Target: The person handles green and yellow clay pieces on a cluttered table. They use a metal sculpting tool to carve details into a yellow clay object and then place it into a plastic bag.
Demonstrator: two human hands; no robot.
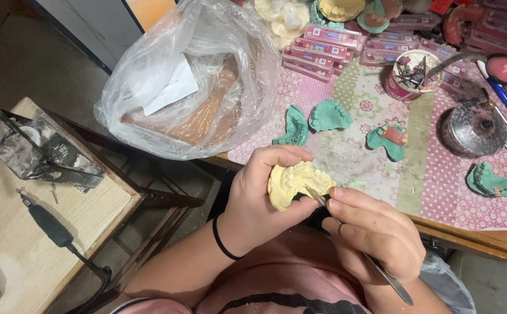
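Yellow plaster cast (pixel 291 183) in left hand (pixel 259 197), table edge (pixel 474 235) beside

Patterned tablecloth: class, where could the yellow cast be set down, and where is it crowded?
Free: the tablecloth between the green casts and the right-edge green cast. Crowded: the far edge, with pink boxes, cup and plastic bag.

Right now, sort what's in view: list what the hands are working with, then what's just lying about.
In use:
- yellow dental cast, held in the left hand
- thin metal tool, held in the right hand, tip on the cast

Lying about:
- green casts on the cloth
- plastic bag
- pink flat boxes
- cup of small tools
- handpiece on the side table
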